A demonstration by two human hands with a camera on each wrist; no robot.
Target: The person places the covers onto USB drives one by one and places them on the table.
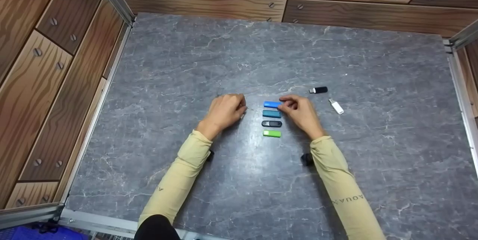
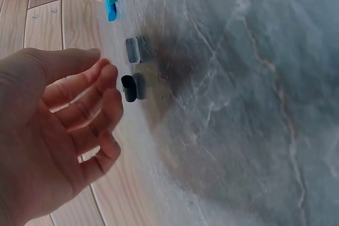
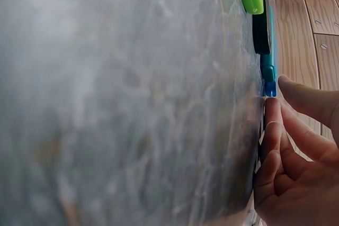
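Right hand [image 1: 300,113] in a pinch on the blue stick [image 1: 271,104] — left hand [image 1: 224,110] (loosely curled) idle.

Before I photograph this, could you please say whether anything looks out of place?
The white USB stick lies slanted and the silver-tipped black stick lies near it, both outside the neat column of four sticks.

Wood-patterned panels [image 1: 224,5] stand along three sides of a gray marbled tabletop [image 1: 186,57].
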